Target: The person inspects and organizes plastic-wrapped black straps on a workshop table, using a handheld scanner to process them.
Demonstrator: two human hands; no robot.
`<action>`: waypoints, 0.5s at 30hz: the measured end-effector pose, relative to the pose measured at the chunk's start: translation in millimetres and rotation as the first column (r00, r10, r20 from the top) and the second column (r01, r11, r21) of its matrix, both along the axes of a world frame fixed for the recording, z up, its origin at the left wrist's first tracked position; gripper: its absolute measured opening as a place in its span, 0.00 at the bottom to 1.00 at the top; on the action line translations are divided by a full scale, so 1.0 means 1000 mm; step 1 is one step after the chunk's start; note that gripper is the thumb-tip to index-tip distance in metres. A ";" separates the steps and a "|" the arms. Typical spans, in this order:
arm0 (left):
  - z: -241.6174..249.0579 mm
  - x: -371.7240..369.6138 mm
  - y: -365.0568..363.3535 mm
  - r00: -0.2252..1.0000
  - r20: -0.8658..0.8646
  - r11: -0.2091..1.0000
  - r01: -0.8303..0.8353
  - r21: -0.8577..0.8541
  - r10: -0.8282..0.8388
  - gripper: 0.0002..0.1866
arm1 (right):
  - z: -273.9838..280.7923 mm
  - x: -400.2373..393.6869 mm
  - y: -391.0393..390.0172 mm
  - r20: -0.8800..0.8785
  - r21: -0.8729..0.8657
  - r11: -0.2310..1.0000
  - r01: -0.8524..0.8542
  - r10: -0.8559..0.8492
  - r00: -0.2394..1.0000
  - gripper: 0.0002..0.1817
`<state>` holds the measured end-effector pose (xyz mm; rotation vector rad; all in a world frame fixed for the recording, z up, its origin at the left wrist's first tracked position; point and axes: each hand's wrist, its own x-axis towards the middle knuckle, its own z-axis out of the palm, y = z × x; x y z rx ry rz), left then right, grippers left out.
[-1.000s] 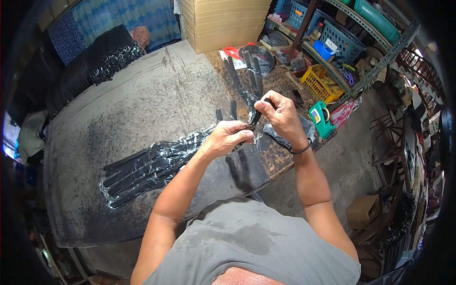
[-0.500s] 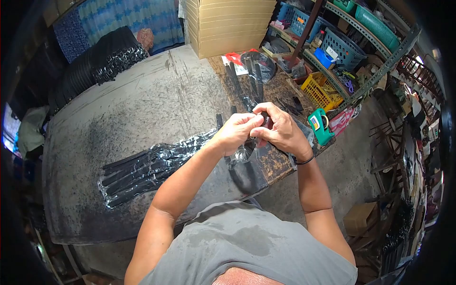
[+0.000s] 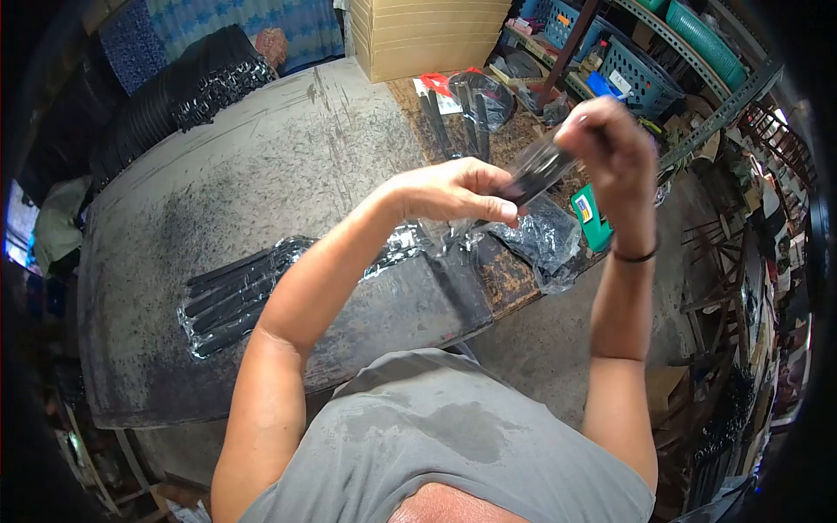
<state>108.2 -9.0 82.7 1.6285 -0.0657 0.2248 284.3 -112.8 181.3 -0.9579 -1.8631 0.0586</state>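
Observation:
My left hand (image 3: 458,193) is closed, with thumb and fingers around a dark strip in clear plastic (image 3: 542,167). The strip slants up to the right, where my right hand (image 3: 615,157) grips its far end with curled fingers, blurred by motion. Clear plastic film (image 3: 549,237) lies crumpled on the table just below the hands. A bundle of long black strips in shiny plastic (image 3: 231,305) rests on the table, partly hidden behind my left forearm.
A green tape dispenser (image 3: 595,218) sits at the table's right edge. Black strips (image 3: 471,122) lie near a tall cardboard box (image 3: 432,39). A large stack of black pieces (image 3: 205,83) is at the back left. Shelves with blue baskets (image 3: 636,74) stand at the right.
My right hand has moved up and right, away from my left hand, and the plastic-wrapped strip now stretches between them. My left hand has risen slightly.

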 end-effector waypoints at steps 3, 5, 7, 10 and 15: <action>0.021 -0.001 0.013 0.997 -0.058 0.999 0.053 -0.010 -0.053 0.19 | 0.059 0.020 -0.001 -0.018 0.042 0.999 0.001 -0.001 1.000 0.04; 0.034 0.001 0.013 0.996 -0.065 0.998 0.055 0.025 -0.053 0.19 | 0.097 0.037 0.005 -0.005 0.167 0.985 0.043 -0.043 0.999 0.06; 0.048 0.003 0.010 0.998 -0.061 0.983 0.002 0.186 0.009 0.19 | 0.124 0.004 0.003 0.058 0.395 0.907 0.142 -0.179 0.982 0.07; 0.064 -0.002 -0.003 0.999 -0.006 0.979 -0.035 0.200 0.037 0.22 | 0.158 0.003 0.017 0.138 0.472 0.881 0.026 -0.104 0.985 0.08; 0.053 0.004 -0.017 0.921 0.318 0.964 0.259 -0.068 -0.225 0.39 | 0.181 -0.010 0.034 0.147 0.401 0.916 -0.001 -0.063 0.987 0.09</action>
